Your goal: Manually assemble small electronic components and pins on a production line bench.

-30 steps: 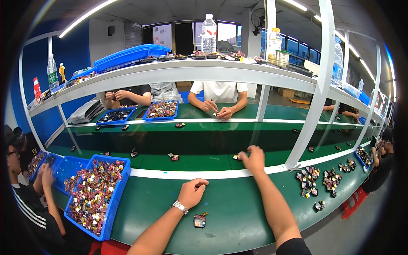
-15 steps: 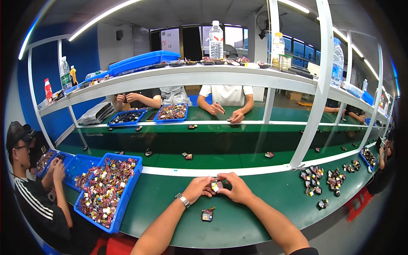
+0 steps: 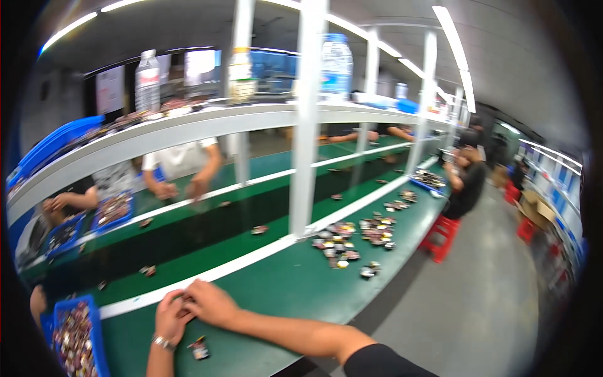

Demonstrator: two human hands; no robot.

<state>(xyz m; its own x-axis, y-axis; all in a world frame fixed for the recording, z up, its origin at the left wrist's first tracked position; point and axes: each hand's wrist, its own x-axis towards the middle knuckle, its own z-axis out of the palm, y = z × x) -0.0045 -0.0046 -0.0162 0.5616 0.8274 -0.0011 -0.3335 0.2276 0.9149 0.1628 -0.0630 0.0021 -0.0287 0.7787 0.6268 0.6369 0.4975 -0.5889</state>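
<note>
A small part (image 3: 183, 300), mostly hidden, sits pinched between both hands on the green bench (image 3: 282, 295) beside the white strip (image 3: 251, 254); its long axis and heading cannot be told. The left hand (image 3: 169, 319) and right hand (image 3: 210, 303) press together, fingers curled around it. Another small part (image 3: 200, 349) lies just beside the left wrist. A blue bin (image 3: 94, 339) of parts stands left; a loose pile (image 3: 355, 235) lies well apart to the right.

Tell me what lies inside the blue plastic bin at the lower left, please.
The blue plastic bin holds a heap of small mixed-colour parts, too blurred to identify. What lies beneath the heap is covered, and the picture edge cuts off the bin's lower part.
</note>
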